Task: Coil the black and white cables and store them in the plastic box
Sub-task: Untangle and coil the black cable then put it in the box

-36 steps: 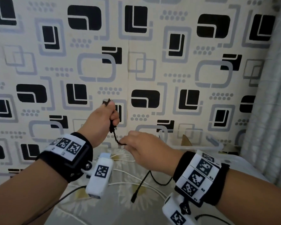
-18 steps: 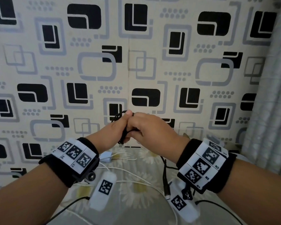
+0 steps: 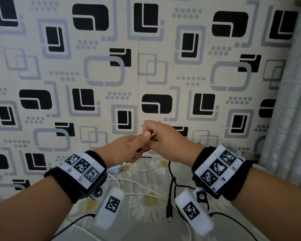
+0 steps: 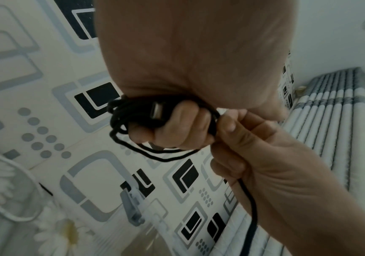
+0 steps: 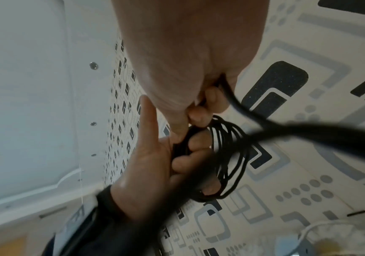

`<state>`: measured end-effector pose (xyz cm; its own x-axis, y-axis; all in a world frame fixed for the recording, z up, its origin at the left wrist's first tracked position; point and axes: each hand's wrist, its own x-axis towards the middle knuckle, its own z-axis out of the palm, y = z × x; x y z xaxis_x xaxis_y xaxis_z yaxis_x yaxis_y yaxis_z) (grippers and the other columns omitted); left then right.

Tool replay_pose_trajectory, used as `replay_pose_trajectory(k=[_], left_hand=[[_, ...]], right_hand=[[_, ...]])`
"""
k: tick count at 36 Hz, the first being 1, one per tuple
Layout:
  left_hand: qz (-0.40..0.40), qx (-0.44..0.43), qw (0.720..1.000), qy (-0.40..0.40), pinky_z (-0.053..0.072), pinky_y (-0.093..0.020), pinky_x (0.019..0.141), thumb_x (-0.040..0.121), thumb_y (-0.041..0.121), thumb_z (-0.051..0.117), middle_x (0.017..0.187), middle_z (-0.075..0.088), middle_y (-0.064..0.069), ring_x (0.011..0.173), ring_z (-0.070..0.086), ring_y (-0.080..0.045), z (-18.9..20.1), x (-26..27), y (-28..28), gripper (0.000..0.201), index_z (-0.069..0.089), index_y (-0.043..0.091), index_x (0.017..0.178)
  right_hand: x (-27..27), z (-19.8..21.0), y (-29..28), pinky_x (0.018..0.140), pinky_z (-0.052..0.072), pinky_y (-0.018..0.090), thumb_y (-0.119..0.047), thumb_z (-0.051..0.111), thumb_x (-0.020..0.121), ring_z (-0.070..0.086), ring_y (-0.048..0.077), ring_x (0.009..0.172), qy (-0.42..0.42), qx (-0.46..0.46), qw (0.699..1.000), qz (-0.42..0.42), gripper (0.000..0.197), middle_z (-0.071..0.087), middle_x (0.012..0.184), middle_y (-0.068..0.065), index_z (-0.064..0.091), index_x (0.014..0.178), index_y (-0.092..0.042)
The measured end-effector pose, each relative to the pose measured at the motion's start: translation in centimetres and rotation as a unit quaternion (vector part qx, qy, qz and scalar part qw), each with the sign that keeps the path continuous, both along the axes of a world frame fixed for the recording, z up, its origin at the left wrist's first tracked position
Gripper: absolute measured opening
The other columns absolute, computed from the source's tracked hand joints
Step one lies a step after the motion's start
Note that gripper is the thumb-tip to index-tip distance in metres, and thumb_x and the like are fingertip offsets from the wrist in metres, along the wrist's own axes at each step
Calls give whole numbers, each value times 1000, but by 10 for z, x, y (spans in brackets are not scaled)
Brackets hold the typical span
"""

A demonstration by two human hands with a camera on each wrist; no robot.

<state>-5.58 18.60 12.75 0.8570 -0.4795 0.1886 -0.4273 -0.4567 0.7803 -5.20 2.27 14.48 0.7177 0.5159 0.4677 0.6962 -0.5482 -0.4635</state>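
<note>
Left hand (image 3: 127,150) gripped black cable (image 4: 120,119) loops midair over table; right hand (image 3: 165,141) pinched trailing strand. Advice: feed slack evenly, match loop size, tuck hanging plug last.

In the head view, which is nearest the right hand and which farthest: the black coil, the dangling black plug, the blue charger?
1. Black coil: touching the right hand.
2. Blue charger: lower left, on the cloth.
3. Black plug: hanging far below.
</note>
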Motion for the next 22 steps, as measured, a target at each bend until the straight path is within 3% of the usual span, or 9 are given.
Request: replay_pose_trajectory(k=[2,3,6,8,11,15,20,22], left_hand=[[21,49,998,-34,33,-15,50,72,80,42,51,35,8,48,31,-8,-3,3,1,59,43,22,62],[32,73,996,-48,35,-15,51,70,80,44,50,37,9,48,33,-7,-4,6,2,62,43,18,66],[58,96,992,-59,34,-21,54,80,73,43,52,37,8,49,34,-8,-6,11,4,59,46,15,71],[72,95,991,-62,34,-23,54,81,69,43,54,38,4,50,35,-10,-6,14,6,55,48,15,71],[101,75,989,-73,34,-23,54,84,67,43,52,38,6,47,35,-8,-7,19,10,54,43,16,65],[142,19,987,-69,32,-28,55,90,62,46,46,35,8,44,32,-10,-7,25,15,55,36,19,57],[187,-38,980,-60,29,-28,53,91,62,47,47,34,6,43,31,-13,-7,31,20,57,32,21,54],[197,-67,977,-44,25,-26,49,92,59,47,50,31,3,43,27,-13,-6,32,21,55,31,22,56]], right_hand=[[0,3,-3,82,52,30,-8,58,89,60,17,105,53,-12,999,-1,27,61,101,-1,47,81,-32],[0,4,-5,78,53,30,-9,58,89,61,15,98,81,-11,997,1,23,59,103,-1,49,85,-30],[1,8,-11,46,39,13,-10,58,91,49,-1,57,140,26,990,4,14,54,95,-2,52,97,-21],[4,10,-14,42,36,9,-10,58,92,47,2,55,151,49,987,2,12,54,92,0,53,100,-16],[11,8,-17,58,47,20,-12,60,92,53,9,61,159,80,984,-2,10,55,92,7,53,99,-13],[16,3,-21,74,52,33,-27,55,96,62,14,75,181,99,978,-20,10,61,88,2,53,100,-18],[12,-9,-22,95,50,37,-48,39,99,70,20,90,272,136,953,-6,45,73,96,10,55,116,-9],[9,-18,-23,96,48,38,-54,32,99,71,21,89,304,160,939,13,52,73,95,16,59,113,-11]])
